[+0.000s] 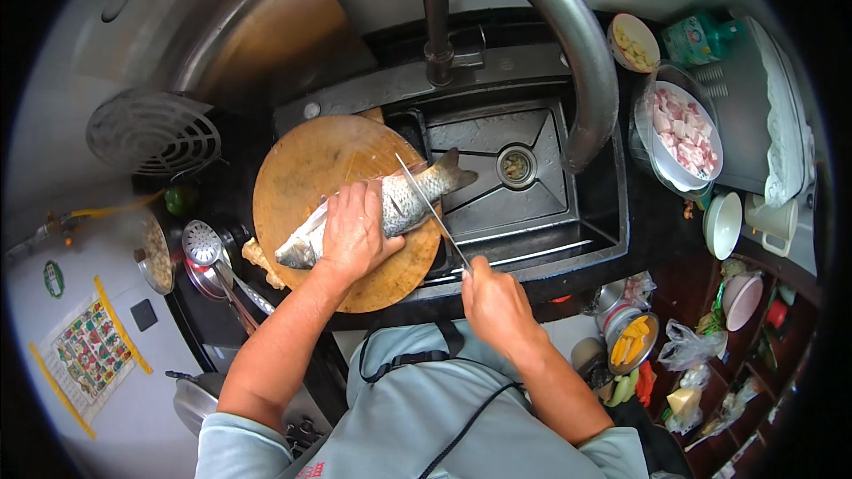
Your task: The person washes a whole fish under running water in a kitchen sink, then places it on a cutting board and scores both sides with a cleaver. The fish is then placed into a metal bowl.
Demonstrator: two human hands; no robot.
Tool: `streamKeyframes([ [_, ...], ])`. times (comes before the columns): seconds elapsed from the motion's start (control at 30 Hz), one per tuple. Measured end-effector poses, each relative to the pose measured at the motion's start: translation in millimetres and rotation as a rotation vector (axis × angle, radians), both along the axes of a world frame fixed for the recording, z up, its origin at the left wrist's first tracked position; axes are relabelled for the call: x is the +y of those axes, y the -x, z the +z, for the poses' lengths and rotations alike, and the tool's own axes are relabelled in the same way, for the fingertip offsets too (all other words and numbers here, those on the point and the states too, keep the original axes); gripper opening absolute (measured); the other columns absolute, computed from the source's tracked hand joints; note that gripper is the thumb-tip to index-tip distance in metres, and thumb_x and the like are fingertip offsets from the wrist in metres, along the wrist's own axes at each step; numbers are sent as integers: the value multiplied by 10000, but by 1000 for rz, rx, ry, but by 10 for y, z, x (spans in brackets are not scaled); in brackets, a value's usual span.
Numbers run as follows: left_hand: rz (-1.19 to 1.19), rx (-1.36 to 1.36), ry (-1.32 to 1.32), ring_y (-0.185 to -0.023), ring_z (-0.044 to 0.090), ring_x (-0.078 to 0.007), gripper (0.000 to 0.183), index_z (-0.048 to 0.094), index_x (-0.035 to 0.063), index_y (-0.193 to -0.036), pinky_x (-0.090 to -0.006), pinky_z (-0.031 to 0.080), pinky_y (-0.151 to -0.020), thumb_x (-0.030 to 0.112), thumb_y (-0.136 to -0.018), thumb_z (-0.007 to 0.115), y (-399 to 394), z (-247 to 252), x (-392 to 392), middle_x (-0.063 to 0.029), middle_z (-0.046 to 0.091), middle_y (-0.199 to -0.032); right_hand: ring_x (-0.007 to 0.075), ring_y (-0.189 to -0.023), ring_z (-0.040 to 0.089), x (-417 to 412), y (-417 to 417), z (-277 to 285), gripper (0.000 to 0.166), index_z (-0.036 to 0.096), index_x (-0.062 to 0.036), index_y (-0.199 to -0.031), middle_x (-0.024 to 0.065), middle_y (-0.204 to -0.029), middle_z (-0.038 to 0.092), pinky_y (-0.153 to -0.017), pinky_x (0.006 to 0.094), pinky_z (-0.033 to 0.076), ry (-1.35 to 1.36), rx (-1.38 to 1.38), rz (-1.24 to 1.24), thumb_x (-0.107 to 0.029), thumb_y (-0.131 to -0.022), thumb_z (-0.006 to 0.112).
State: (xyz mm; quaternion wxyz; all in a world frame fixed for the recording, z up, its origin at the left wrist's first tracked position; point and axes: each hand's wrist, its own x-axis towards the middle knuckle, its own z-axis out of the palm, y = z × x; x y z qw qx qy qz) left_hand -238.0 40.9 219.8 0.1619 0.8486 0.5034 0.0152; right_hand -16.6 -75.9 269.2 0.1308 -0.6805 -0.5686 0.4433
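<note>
A whole scaly fish (409,203) lies on its side across a round wooden chopping board (313,156). Its head points to the lower left, and its tail reaches past the board over the sink. My left hand (356,229) presses flat on the fish's body, fingers and thumb spread over its side. In my right hand (498,306) is the handle of a knife (434,211), mostly hidden by the fingers. The blade, seen nearly edge-on, lies across the fish toward the tail. A dark slit shows in the flank between blade and left hand.
The board overlaps a black sink (492,213) under a curved metal faucet (589,60). Right of it stand a bowl of diced meat (685,130), a bowl of pale pieces (634,43) and an empty bowl (723,226). At left are a slotted ladle (202,243) and ginger (261,263).
</note>
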Motion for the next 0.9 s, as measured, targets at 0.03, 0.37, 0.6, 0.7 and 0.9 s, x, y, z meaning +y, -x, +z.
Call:
streamKeyframes([
  [0.03,-9,0,-7,-1078,548,-400,867,511,-33,-1304,-500,436,-935,272,-585,888,2,-3,1,-216,568,-1150,523,-653,636,74,32,-60,196,515,25,-902,304,-669,627,-601,595,502,-43,23,-9,-131,-1010,568],
  [0.37,-46,-8,-15,-1072,554,-385,913,506,-36,-1349,-487,444,-934,296,-602,912,6,14,19,-199,572,-1142,543,-671,626,24,46,-49,197,523,52,-949,324,-675,616,-613,599,498,29,-24,-4,-127,-1010,576],
  [0.6,-33,20,14,-1067,555,-381,916,501,-35,-1354,-486,448,-931,300,-609,916,-19,3,32,-196,571,-1145,543,-690,626,699,265,-260,181,529,52,-956,327,-683,615,-627,605,490,-166,93,-41,-112,-1002,591],
  [0.7,-49,16,23,-1064,556,-380,914,501,-38,-1346,-485,448,-932,303,-606,916,30,5,21,-197,570,-1146,545,-706,626,615,275,-269,185,533,54,-945,331,-697,616,-629,601,491,-147,112,-68,-112,-1003,591],
  [0.9,-34,31,50,-1072,557,-386,926,500,-44,-1342,-489,448,-937,292,-590,922,-16,18,38,-201,571,-1150,547,-743,630,208,159,-95,190,543,54,-939,339,-746,632,-653,602,495,40,45,-58,-118,-999,595],
])
